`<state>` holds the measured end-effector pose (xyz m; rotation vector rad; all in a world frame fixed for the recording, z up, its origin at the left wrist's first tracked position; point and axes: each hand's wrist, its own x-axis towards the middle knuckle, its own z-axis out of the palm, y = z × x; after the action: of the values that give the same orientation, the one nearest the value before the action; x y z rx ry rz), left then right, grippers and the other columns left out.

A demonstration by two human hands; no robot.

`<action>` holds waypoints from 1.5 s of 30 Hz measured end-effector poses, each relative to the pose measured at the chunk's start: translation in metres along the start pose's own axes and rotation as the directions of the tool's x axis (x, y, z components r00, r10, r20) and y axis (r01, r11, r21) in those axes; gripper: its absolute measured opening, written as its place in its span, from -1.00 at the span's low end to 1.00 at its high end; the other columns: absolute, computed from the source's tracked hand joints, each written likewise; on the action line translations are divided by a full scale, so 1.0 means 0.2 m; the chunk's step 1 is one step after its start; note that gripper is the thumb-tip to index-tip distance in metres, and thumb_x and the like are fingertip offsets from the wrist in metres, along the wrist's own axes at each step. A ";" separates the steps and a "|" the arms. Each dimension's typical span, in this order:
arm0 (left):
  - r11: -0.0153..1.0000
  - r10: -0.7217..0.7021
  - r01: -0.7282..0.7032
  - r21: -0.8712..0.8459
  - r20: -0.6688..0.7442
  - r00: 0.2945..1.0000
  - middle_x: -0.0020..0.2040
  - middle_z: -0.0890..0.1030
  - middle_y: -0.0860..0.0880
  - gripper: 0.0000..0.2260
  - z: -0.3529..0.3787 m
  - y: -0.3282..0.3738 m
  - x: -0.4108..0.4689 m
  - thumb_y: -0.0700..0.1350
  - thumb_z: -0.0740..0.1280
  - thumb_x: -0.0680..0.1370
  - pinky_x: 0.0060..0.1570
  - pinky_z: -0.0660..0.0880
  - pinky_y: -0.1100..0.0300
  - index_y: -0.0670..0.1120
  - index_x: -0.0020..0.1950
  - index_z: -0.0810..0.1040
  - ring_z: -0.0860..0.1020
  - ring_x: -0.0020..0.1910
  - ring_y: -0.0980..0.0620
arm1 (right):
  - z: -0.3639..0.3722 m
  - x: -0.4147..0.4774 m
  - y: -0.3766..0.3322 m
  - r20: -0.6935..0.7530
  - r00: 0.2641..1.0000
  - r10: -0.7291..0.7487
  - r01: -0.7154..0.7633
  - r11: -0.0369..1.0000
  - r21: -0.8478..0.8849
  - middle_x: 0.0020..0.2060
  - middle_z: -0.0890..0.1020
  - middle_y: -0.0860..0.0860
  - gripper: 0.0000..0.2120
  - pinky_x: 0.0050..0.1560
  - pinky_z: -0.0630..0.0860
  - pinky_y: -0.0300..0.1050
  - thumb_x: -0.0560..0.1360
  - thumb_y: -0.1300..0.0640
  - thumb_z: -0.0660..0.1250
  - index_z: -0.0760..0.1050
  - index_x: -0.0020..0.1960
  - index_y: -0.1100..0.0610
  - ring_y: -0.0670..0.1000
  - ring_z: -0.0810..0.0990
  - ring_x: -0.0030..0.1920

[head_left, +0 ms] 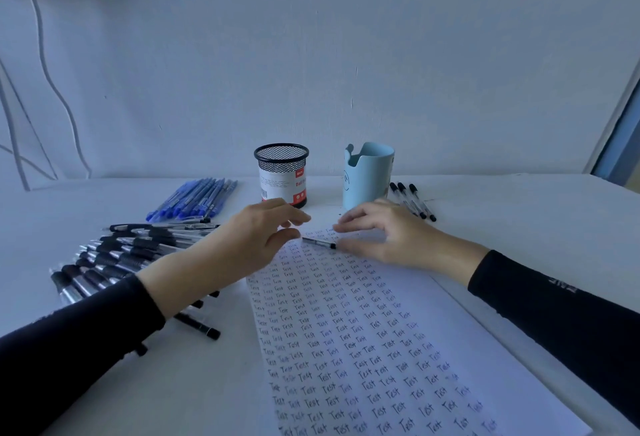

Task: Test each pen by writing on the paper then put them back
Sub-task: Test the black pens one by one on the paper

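Fingers loosely spread on both hands, which meet over the far end of the paper (363, 349) with one pen (319, 243) between them.
Left hand (256, 238) reaches in with its fingers gently curved, and right hand (377, 234) arches with fingertips down on the sheet. That pen lies flat on the paper between the two thumbs; I cannot tell whether either touches it. Behind stand a black mesh cup (281, 172) and a light blue cup (369, 175), insides hidden.

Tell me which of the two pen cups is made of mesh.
The black cup with the red-and-white label, left of the light blue cup; the blue one has solid walls.
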<state>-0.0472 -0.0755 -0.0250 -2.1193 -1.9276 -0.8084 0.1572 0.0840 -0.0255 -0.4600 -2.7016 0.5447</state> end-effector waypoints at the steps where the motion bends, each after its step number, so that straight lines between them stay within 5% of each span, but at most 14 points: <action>1: 1.000 -0.008 0.008 0.006 0.001 1.000 0.05 0.57 0.07 -0.75 0.00 0.00 0.00 -0.17 0.35 0.57 0.06 0.57 0.09 -0.12 0.25 0.58 0.57 -0.02 0.12 | 0.02 0.00 -0.03 -0.009 1.000 -0.012 0.012 0.999 -0.032 0.11 0.54 -0.28 -0.45 0.29 0.30 -0.21 0.35 -0.40 0.29 0.64 0.17 -0.10 -0.20 0.41 0.22; 5: 0.999 -0.037 0.036 0.011 0.012 0.999 -0.02 0.48 0.18 -0.80 0.01 0.04 -0.01 -0.11 0.35 0.58 0.02 0.54 0.17 -0.08 0.20 0.58 0.49 -0.10 0.25 | 0.09 0.02 -0.03 -0.112 0.990 -0.086 0.089 0.996 0.020 0.00 0.60 -0.13 -0.71 0.11 0.43 -0.23 0.46 -0.14 0.42 0.68 0.06 0.03 -0.16 0.52 0.07; 8: 0.999 -0.032 0.033 -0.001 0.021 0.999 -0.07 0.49 0.20 -0.85 0.02 0.09 -0.02 -0.08 0.33 0.58 -0.02 0.52 0.29 -0.05 0.13 0.58 0.49 -0.12 0.28 | 0.04 0.03 0.02 -0.146 0.984 0.102 -0.064 0.968 0.242 -0.06 0.67 -0.05 -0.83 -0.03 0.45 -0.29 0.47 0.02 0.48 0.66 -0.01 0.09 -0.19 0.57 -0.07; 10: 1.000 -0.015 0.015 -0.005 0.059 0.998 -0.09 0.48 0.23 -0.87 0.03 0.14 -0.03 -0.06 0.32 0.58 -0.07 0.46 0.42 -0.04 0.10 0.58 0.49 -0.11 0.28 | -0.05 0.04 0.04 -0.128 0.962 0.240 -0.112 0.778 0.618 -0.03 0.70 0.11 -0.82 0.04 0.54 -0.18 0.49 0.07 0.44 0.60 0.00 0.17 -0.09 0.60 -0.07; 12: 0.999 0.016 -0.020 0.031 0.114 0.993 -0.05 0.51 0.20 -0.84 0.05 0.17 -0.05 0.00 0.28 0.59 -0.03 0.46 0.35 0.00 0.11 0.59 0.49 -0.06 0.24 | -0.16 0.04 0.04 -0.089 0.955 0.284 -0.035 0.407 0.913 -0.02 0.69 0.19 -0.88 0.10 0.60 -0.04 0.56 0.13 0.34 0.49 -0.01 0.19 0.07 0.63 -0.03; 15: 0.999 -0.013 0.003 0.053 0.192 0.981 0.13 0.52 0.19 -0.67 0.06 0.19 -0.07 0.19 0.14 0.59 0.16 0.44 0.23 0.10 0.21 0.55 0.46 0.13 0.22 | -0.29 0.02 0.03 -0.086 0.928 0.363 0.047 0.114 0.992 -0.17 0.64 0.08 -0.87 -0.06 0.63 0.02 0.64 0.05 0.18 0.45 -0.03 0.06 0.10 0.64 -0.14; 17: 0.996 -0.063 0.047 0.071 0.241 0.969 0.24 0.50 0.22 -0.52 0.05 0.20 -0.07 0.31 -0.01 0.54 0.26 0.40 0.20 0.16 0.29 0.50 0.43 0.22 0.24 | -0.33 0.01 0.03 -0.049 0.887 0.460 0.028 0.052 0.998 -0.33 0.46 -0.01 -0.81 -0.33 0.43 -0.16 0.66 -0.04 0.13 0.46 -0.01 0.00 0.00 0.44 -0.40; 20: 0.984 -0.144 0.102 0.143 0.320 0.936 0.40 0.39 0.24 -0.36 0.05 0.23 -0.08 0.41 -0.14 0.49 0.39 0.31 0.15 0.19 0.42 0.38 0.34 0.36 0.23 | -0.35 -0.02 0.02 0.031 0.859 0.512 -0.059 0.039 0.997 -0.46 0.21 -0.06 -0.64 -0.44 0.02 -0.22 0.56 -0.24 0.18 0.54 -0.05 0.03 -0.05 0.05 -0.45; 25: 0.968 -0.208 0.127 0.218 0.402 0.892 0.54 0.14 0.25 -0.36 0.05 0.31 -0.09 0.42 -0.08 0.51 0.45 0.05 0.17 0.21 0.54 0.15 0.12 0.50 0.22 | -0.33 -0.01 -0.02 0.082 0.830 0.552 -0.026 -0.109 0.994 -0.58 0.08 -0.09 -0.61 -0.49 -0.07 -0.22 0.49 -0.08 0.10 0.55 -0.27 0.13 -0.06 0.01 -0.58; 30: 0.973 -0.220 0.155 0.174 0.468 0.856 0.57 0.00 0.25 -0.33 0.05 0.29 -0.09 0.45 -0.13 0.47 0.53 -0.13 0.06 0.27 0.56 0.01 -0.05 0.54 0.23 | -0.31 0.00 -0.04 -0.025 0.829 0.558 -0.011 0.061 0.998 -0.53 0.21 -0.11 -0.61 -0.61 0.02 -0.29 0.56 -0.24 0.21 0.51 -0.02 0.09 -0.13 0.06 -0.59; 32: 0.973 -0.222 0.158 0.169 0.488 0.844 0.57 -0.05 0.26 -0.34 0.05 0.29 -0.09 0.46 -0.15 0.47 0.54 -0.18 -0.04 0.29 0.56 -0.04 -0.11 0.54 0.24 | -0.27 0.01 -0.03 -0.074 0.838 0.541 0.028 0.092 0.995 -0.51 0.36 -0.11 -0.71 -0.61 0.12 -0.32 0.62 -0.10 0.20 0.49 0.12 0.10 -0.14 0.15 -0.60; 35: 0.971 -0.230 0.163 0.174 0.499 0.836 0.57 -0.08 0.27 -0.35 0.05 0.29 -0.09 0.45 -0.15 0.48 0.53 -0.21 -0.06 0.31 0.55 -0.06 -0.14 0.54 0.25 | -0.21 -0.04 0.00 0.039 0.875 0.482 -0.018 -0.048 0.999 -0.36 0.63 0.10 -0.65 -0.46 0.49 -0.23 0.68 0.05 0.03 0.52 0.16 0.22 -0.01 0.57 -0.47; 39: 0.972 -0.228 0.165 0.168 0.501 0.835 0.56 -0.10 0.28 -0.36 0.05 0.28 -0.09 0.45 -0.16 0.47 0.53 -0.22 -0.02 0.33 0.55 -0.08 -0.16 0.53 0.26 | -0.14 -0.10 0.04 0.156 0.889 0.430 -0.238 0.144 0.961 -0.50 0.55 0.15 -0.43 -0.50 0.42 -0.23 0.66 -0.14 -0.13 0.50 0.26 0.18 0.07 0.48 -0.55; 45: 0.973 -0.224 0.161 0.166 0.497 0.838 0.56 -0.09 0.28 -0.33 0.06 0.27 -0.09 0.45 -0.20 0.44 0.52 -0.24 0.03 0.33 0.55 -0.08 -0.15 0.53 0.26 | -0.07 -0.08 0.01 0.050 0.930 0.365 -0.169 0.304 0.937 -0.07 0.67 0.16 -0.76 -0.16 0.63 -0.13 0.61 0.15 0.26 0.53 0.20 0.25 0.05 0.65 -0.13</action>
<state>0.0080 -0.0945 -0.0305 -2.2539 -2.4046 -0.1343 0.1777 0.0839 -0.0187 -0.5553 -1.6457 1.8974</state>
